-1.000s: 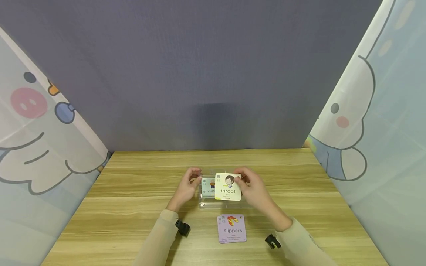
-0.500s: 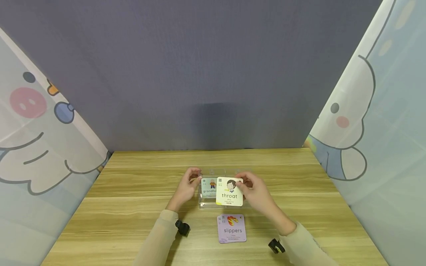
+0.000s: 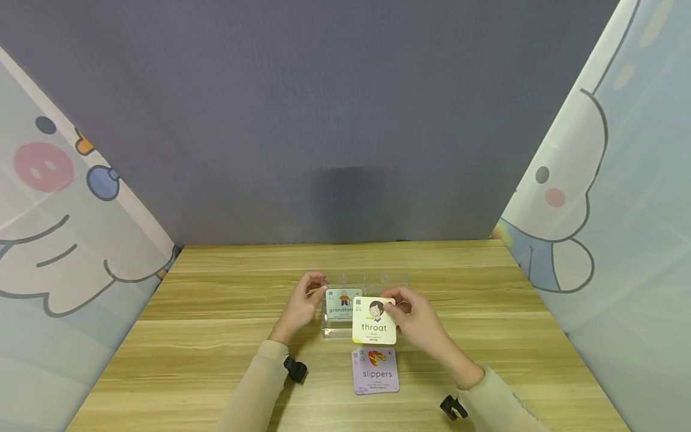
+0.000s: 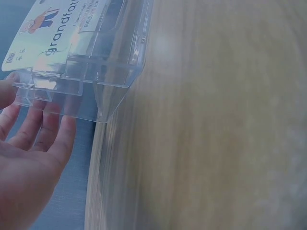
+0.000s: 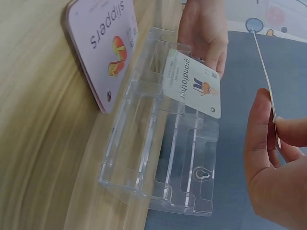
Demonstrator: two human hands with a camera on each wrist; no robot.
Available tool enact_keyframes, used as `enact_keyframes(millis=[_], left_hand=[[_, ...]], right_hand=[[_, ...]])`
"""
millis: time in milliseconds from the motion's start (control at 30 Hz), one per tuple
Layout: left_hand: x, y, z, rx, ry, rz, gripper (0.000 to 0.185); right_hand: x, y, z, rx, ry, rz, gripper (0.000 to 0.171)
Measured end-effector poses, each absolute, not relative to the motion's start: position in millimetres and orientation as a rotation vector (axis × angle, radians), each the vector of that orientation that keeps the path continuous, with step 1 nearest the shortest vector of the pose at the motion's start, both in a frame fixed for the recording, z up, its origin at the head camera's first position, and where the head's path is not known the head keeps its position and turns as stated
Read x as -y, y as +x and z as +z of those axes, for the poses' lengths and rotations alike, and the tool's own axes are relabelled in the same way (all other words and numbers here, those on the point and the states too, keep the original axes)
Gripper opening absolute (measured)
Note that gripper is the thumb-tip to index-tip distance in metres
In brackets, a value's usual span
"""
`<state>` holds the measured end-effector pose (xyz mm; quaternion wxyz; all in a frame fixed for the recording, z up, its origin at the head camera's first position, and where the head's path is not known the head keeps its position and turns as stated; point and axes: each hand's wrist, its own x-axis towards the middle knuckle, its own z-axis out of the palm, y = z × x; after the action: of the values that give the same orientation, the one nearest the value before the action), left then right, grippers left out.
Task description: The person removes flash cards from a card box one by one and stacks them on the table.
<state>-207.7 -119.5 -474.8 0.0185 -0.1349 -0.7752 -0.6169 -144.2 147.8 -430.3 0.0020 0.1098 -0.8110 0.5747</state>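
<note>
Over streaky tabletop (image 3: pixel 232 288), right fingers (image 5: pixel 259 125) pinch square card (image 3: pixel 373 321), left fingers (image 4: pixel 49 127) grip clear rack (image 5: pixel 147 147)

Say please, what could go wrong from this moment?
The right fingers pinch the throat card near one edge, so it may slip or bend.
If dropped, it could land on the slippers card in front.
The left fingers hold only one end of the holder; a bump might turn it.

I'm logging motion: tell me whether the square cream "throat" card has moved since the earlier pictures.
Yes. In the head view, the "throat" card, pinched by the right hand, has moved toward the square purple "slippers" card on the wood-grain table.
</note>
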Motion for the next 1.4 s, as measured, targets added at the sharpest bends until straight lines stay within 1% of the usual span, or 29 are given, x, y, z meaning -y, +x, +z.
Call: enact_keyframes(millis=[400, 700, 1100, 1400], left_hand=[[120, -206, -473, 2.418, -0.425, -1.921, 0.026], [121, -207, -474, 2.416, -0.423, -1.914, 0.025], [121, -208, -474, 2.417, -0.432, -1.905, 0.026], [120, -208, -474, 2.41, -0.446, -1.911, 0.028]], right_hand=[[-148, -137, -441, 2.573, 0.472, 1.831, 0.02], [-150, -133, -444, 2.617, 0.454, 1.87, 0.02], [-152, -131, -454, 2.718, 0.455, 1.692, 0.02], [-153, -128, -460, 2.733, 0.474, 1.674, 0.018]])
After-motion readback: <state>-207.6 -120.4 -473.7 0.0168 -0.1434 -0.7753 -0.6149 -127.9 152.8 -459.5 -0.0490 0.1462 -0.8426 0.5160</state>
